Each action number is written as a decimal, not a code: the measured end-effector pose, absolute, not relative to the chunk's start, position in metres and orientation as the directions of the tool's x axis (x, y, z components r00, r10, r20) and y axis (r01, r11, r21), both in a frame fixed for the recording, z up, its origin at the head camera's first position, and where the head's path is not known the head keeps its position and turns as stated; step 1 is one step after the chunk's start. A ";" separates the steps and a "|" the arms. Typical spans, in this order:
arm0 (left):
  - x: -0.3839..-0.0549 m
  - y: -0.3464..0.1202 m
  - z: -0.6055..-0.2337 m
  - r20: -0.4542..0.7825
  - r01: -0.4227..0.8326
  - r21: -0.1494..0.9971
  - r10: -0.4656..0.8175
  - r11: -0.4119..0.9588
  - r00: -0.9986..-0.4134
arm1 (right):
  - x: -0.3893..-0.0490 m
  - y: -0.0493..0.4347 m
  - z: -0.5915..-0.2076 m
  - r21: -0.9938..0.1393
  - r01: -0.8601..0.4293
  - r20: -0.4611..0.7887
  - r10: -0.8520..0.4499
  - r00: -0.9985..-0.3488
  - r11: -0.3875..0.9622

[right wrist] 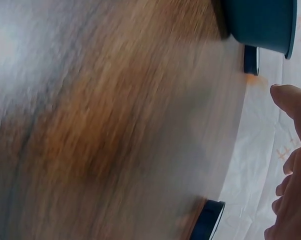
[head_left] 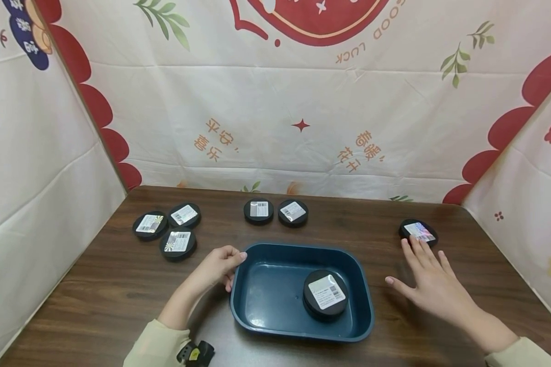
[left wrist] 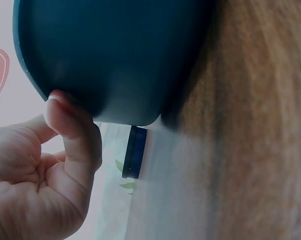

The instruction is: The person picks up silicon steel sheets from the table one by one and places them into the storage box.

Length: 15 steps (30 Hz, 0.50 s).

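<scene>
My left hand point(head_left: 220, 267) pinches the left rim of a dark blue rectangular tray point(head_left: 275, 334), with thumb and curled fingers at the edge; the left wrist view shows this grip point(left wrist: 65, 150) from below. Inside the tray, right of its middle, sits a round black tin point(head_left: 326, 295) with a white barcode label, looking like a stack. My right hand point(head_left: 436, 290) reaches out with spread, straight fingers, palm down. Its fingertips overlap the near edge of another flat black tin point(head_left: 418, 232) with a shiny label. In the right wrist view, that tin point(right wrist: 208, 220) rests on the table below the fingers.
Three labelled black tins, one of them nearest the tray point(head_left: 178, 244), lie grouped at the back left of the wooden table point(head_left: 96, 285). Behind the tray stand two more, a left one point(head_left: 258, 211) and a right one point(head_left: 293, 213). A printed white cloth point(head_left: 257, 92) hangs around the table.
</scene>
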<state>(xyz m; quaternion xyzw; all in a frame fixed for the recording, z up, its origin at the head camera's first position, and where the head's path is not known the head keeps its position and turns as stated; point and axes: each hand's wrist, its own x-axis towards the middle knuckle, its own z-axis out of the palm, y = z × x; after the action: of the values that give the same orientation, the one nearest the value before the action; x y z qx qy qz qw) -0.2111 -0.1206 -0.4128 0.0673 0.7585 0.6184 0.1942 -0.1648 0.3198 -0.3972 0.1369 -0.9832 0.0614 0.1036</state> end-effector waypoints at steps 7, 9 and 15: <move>-0.211 -0.121 -0.411 -0.214 -0.140 0.964 0.343 0.227 -0.915 | -0.172 0.332 -0.398 -0.103 -0.259 0.256 -0.226 -0.940 0.960; -0.212 -0.121 -0.412 -0.215 -0.140 0.963 0.344 0.228 -0.914 | -0.175 0.336 -0.398 -0.114 -0.243 0.251 -0.209 -0.945 0.963; -0.211 -0.121 -0.412 -0.218 -0.146 0.963 0.340 0.226 -0.915 | -0.183 0.350 -0.401 -0.140 -0.190 0.234 -0.154 -0.960 0.972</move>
<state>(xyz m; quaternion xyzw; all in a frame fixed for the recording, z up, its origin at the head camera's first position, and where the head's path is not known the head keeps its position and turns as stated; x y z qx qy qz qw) -0.2109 -0.1207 -0.4124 0.0640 0.7578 0.6190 0.1962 -0.1828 0.3496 -0.4011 0.0874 -0.9866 0.0807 0.1115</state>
